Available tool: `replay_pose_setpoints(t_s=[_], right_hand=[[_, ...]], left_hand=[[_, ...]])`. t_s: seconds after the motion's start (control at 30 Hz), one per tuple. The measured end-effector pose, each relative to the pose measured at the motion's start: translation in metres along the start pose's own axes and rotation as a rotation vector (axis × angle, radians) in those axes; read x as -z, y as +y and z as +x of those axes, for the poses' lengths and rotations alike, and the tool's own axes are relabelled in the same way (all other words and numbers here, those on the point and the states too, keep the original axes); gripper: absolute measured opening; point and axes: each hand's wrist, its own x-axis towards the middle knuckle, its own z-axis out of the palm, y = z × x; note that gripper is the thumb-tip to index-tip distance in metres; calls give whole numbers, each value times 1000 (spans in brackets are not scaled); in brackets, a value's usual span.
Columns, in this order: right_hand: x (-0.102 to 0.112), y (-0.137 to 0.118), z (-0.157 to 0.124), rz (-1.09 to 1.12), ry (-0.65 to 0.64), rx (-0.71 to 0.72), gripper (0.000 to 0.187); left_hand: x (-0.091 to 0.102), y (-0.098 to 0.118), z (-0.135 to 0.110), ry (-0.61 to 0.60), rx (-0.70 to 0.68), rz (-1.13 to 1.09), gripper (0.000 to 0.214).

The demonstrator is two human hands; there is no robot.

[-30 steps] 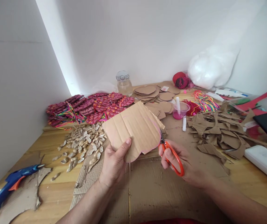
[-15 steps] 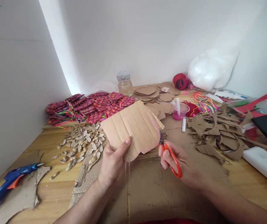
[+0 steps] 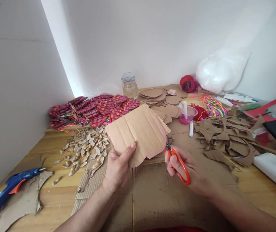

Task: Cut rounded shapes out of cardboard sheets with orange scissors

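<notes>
My left hand [image 3: 118,168] grips the card [image 3: 141,132] by its near edge, thumb on top, above the cardboard sheet [image 3: 157,196]; right hand [image 3: 193,167] holds the scissors [image 3: 182,161] by the handles, blades at the card's right edge. Best cut, I'd say: blades on the pink line [image 3: 162,128], turn the card, not the wrist. Scraps [image 3: 239,146] sit right, card discs [image 3: 151,93] beyond.

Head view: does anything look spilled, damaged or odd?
The peanut shells lie loose on the wooden table, a few apart from the pile, as if spilled. The cardboard scrap by the glue gun has ragged, torn-looking edges. The cardboard sheet in the left hand is creased; the scissors in the right hand look normal.
</notes>
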Motion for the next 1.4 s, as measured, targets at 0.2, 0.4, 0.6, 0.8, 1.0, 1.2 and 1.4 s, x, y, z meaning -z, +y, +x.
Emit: replay_pose_setpoints(t_s=[0.2,0.4,0.6,0.8,1.0,1.2,1.4], right_hand=[[-3,-5,0,7,26,-1,42],[-3,-5,-2,31,41,-36,46],[-7,-3,-2,78,68,-78,48],[-7,2,-3,71,73,-93,45],[-12,-3,-4,72,116,-77,47],[-14,-2,-3,97,136,-82,47],[-13,1,-3,100,145,-102,46]], left_hand=[[2,-4,0,-1,-23,-4,59],[3,-5,-1,4,-12,-12,63],[2,-5,0,-11,-13,-2,61],[2,-4,0,-2,-10,-13,63],[0,-5,-2,6,-4,-25,68],[-1,-9,-5,-6,6,-52,68],[-1,-9,-4,-5,-1,-45,67]])
